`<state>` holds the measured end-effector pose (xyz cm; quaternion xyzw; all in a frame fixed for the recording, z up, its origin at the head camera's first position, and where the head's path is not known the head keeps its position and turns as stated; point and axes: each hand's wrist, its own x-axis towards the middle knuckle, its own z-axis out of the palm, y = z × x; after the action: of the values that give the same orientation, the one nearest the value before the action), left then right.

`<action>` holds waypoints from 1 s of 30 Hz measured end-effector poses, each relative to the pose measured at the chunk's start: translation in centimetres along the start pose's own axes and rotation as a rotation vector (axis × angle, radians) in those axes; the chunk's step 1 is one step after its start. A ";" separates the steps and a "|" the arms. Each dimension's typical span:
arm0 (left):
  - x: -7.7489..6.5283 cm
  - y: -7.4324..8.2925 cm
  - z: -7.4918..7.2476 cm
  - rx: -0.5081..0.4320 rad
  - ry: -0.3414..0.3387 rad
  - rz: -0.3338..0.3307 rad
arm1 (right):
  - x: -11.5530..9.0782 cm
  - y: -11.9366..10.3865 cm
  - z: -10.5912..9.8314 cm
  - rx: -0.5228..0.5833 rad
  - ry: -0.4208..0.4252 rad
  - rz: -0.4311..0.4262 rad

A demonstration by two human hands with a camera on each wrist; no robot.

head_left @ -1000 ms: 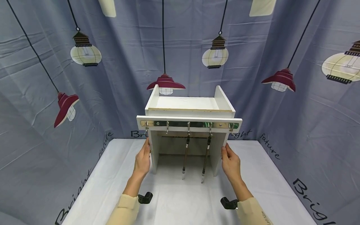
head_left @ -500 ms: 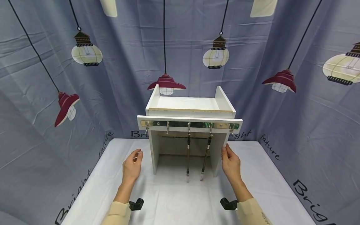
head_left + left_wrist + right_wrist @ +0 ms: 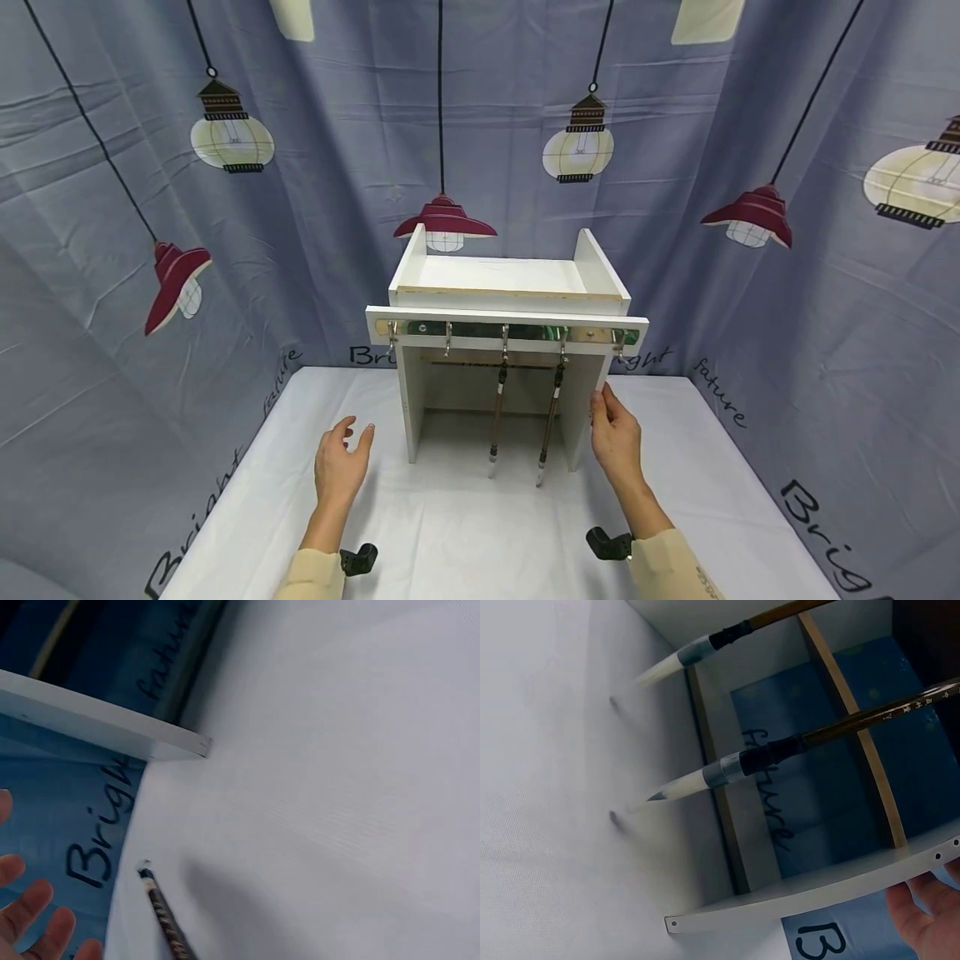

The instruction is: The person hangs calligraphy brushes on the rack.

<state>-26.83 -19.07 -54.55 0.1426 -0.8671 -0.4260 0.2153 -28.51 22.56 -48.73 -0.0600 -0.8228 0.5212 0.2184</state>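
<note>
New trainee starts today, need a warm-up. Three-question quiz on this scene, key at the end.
1. In the head view, how many brushes hang from the hooks?
2. True or false: the left hand is touching the shelf.
3. Counting hooks from the left in the head view, which ones carry brushes? A) first and second; B) third and fourth; C) first and fifth.

Key:
1. Two.
2. False: it is apart from the shelf; the right hand touches it.
3. B.
</note>
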 end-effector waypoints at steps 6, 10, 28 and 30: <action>-0.4 -1.4 0.8 0.028 0.023 0.001 | 0.1 0.0 -0.1 0.022 -0.012 0.012; -0.6 -2.2 1.4 0.049 0.035 0.014 | 0.1 -0.1 -0.2 0.025 -0.025 0.020; -1.5 -4.0 2.4 0.052 0.023 -0.004 | -0.2 -0.1 -0.1 0.018 -0.033 0.035; -1.6 -4.0 2.5 0.056 0.040 0.000 | -0.1 0.0 -0.1 0.019 -0.030 0.027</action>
<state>-26.44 -19.10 -59.54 0.1570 -0.8741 -0.3989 0.2284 -28.35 22.64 -48.72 -0.0613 -0.8202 0.5326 0.1995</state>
